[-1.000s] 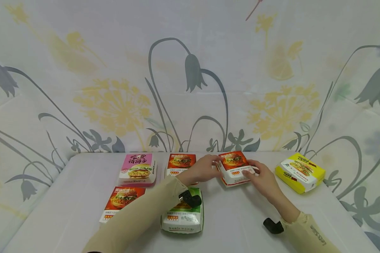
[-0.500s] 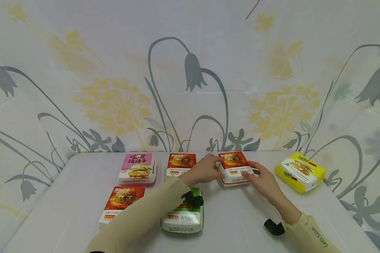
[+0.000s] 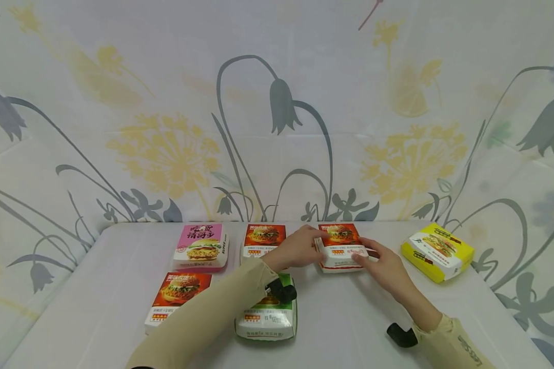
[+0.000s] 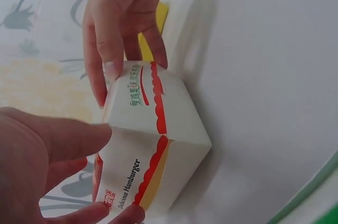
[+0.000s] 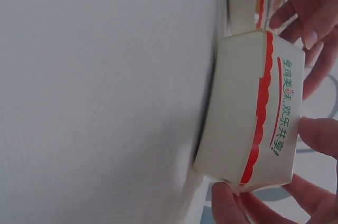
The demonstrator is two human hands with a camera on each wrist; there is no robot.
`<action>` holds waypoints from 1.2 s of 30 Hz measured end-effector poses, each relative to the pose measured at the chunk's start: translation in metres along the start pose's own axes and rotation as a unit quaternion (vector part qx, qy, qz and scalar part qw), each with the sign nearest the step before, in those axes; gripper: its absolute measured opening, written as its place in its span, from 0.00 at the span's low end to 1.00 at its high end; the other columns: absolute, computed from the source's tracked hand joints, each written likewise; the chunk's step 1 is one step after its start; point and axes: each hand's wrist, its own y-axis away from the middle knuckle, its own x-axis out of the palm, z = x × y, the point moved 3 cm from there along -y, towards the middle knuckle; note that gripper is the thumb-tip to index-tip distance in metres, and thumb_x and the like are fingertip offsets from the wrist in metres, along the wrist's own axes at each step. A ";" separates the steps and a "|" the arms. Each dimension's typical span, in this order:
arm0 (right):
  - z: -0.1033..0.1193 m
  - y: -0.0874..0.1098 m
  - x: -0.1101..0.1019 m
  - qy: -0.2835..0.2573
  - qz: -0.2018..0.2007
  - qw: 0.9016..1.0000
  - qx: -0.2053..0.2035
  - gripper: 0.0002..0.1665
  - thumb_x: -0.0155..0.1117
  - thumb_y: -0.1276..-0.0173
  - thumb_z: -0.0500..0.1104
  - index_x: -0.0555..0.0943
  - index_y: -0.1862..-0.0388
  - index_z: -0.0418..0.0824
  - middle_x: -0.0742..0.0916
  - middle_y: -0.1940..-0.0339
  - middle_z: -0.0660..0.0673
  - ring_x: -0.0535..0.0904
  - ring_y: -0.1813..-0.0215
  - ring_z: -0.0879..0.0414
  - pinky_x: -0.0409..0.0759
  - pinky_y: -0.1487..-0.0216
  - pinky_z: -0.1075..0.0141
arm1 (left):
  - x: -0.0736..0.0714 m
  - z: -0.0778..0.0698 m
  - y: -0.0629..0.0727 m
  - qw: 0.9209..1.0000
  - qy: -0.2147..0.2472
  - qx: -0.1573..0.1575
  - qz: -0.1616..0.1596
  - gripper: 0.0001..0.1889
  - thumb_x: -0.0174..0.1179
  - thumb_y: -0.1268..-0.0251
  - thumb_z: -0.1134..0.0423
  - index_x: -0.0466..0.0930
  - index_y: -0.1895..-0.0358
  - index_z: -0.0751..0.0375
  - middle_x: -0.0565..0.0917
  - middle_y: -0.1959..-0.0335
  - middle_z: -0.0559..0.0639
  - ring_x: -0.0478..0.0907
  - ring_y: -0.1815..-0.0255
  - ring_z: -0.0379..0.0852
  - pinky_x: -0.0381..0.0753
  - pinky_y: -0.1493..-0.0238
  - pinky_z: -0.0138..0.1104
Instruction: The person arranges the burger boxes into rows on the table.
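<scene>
A red-and-white hamburger box (image 3: 342, 260) sits at the back of the table, right of centre, between both hands. My left hand (image 3: 297, 248) holds its left side, thumb and fingers spread along that end. On the opposite side my right hand (image 3: 384, 265) grips the right end, with the thumb at the near top edge. In the left wrist view, the box (image 4: 134, 142) shows "Delicious Hamburger" on its end panel. The right wrist view has the long front of the box (image 5: 240, 110) with green lettering, its lower edge along the white tablecloth.
Left of it stand a matching red box (image 3: 264, 234), a pink box (image 3: 200, 248), another red box (image 3: 180, 289) and a green-and-white box (image 3: 265, 323), partly under my left sleeve (image 3: 208, 318). A yellow box (image 3: 438, 251) lies angled at the right. A flowered curtain (image 3: 277, 154) hangs behind.
The red-and-white hamburger box has turned from slightly askew to nearly square with the row, both hands staying on it. My right hand has shifted slightly toward the near edge. Other boxes are unmoved.
</scene>
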 end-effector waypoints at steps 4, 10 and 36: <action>0.001 0.003 0.000 -0.003 -0.002 1.000 -0.002 0.43 0.64 0.30 0.60 0.65 0.25 0.39 0.73 0.30 0.31 0.71 0.33 0.34 0.75 0.40 0.43 | -0.001 -0.002 0.000 1.000 -0.003 0.009 -0.011 0.27 0.67 0.39 0.58 0.79 0.35 0.47 0.74 0.36 0.54 0.76 0.47 0.45 0.75 0.61 0.32; 0.003 0.008 -0.001 -0.007 0.001 1.000 -0.001 0.44 0.65 0.31 0.59 0.65 0.25 0.38 0.73 0.30 0.32 0.71 0.33 0.34 0.76 0.41 0.44 | -0.002 -0.005 0.001 1.000 -0.008 0.000 -0.014 0.25 0.69 0.39 0.54 0.81 0.36 0.45 0.77 0.40 0.52 0.75 0.49 0.44 0.74 0.62 0.31; -0.006 0.006 -0.004 -0.013 0.006 0.999 -0.044 0.39 0.66 0.30 0.52 0.67 0.25 0.39 0.75 0.31 0.31 0.69 0.32 0.33 0.71 0.38 0.40 | 0.002 -0.006 0.002 0.998 -0.054 -0.029 -0.013 0.25 0.68 0.38 0.49 0.81 0.37 0.43 0.73 0.39 0.54 0.76 0.54 0.46 0.72 0.68 0.31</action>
